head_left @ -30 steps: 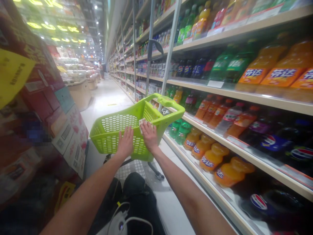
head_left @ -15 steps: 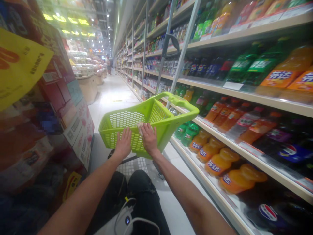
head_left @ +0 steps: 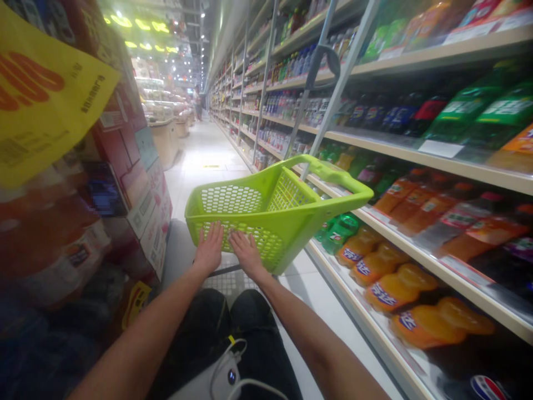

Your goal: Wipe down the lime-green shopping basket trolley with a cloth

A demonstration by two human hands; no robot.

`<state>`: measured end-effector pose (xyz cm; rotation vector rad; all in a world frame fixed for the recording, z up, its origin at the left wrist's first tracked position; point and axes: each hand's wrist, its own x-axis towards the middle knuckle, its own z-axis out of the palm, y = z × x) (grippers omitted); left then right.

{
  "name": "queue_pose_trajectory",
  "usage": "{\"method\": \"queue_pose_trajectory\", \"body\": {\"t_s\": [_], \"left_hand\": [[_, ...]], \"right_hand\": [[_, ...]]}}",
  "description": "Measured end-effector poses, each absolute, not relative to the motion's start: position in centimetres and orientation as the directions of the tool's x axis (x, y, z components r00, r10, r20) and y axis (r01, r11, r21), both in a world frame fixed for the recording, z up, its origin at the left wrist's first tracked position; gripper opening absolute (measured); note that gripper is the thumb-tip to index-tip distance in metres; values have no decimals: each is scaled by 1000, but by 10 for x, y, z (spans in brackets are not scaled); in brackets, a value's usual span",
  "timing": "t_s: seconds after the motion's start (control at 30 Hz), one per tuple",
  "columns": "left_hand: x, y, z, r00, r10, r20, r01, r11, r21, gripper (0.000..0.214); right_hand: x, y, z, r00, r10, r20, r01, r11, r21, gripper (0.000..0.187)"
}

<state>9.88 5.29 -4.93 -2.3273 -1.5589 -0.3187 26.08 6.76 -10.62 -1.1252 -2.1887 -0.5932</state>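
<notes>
A lime-green plastic shopping basket (head_left: 300,214) on wheels stands tilted in the aisle in front of me, and its grey pull handle (head_left: 333,89) rises toward the shelves. My left hand (head_left: 209,250) lies flat on the basket's near perforated wall, fingers stretched out. Right beside it, my right hand (head_left: 246,253) presses flat on the same wall, fingers extended. No cloth shows under either hand. My dark-trousered knees (head_left: 233,328) are just below the basket.
Shelves of soft-drink bottles (head_left: 375,286) run along the right, close to the basket. A red product display (head_left: 141,166) with a yellow sign (head_left: 45,105) crowds the left. The white-tiled aisle (head_left: 208,153) stretches ahead, with a person (head_left: 197,101) far off. A white device with cable (head_left: 219,378) rests on my lap.
The view swung left, so the basket sits further right. My right hand slid down the basket wall; the white cloth at its fingertips no longer shows. My left hand stayed flat on the wall.
</notes>
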Motion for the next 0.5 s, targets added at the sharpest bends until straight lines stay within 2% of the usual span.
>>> {"method": "queue_pose_trajectory", "body": {"t_s": [0.27, 0.5], "left_hand": [[73, 57, -49, 283, 896, 343, 959, -267, -95, 68], [63, 54, -55, 272, 913, 304, 962, -253, -103, 68]], "right_hand": [[237, 78, -55, -281, 518, 808, 879, 477, 0, 42], [216, 93, -107, -473, 578, 665, 812, 579, 73, 39]]}}
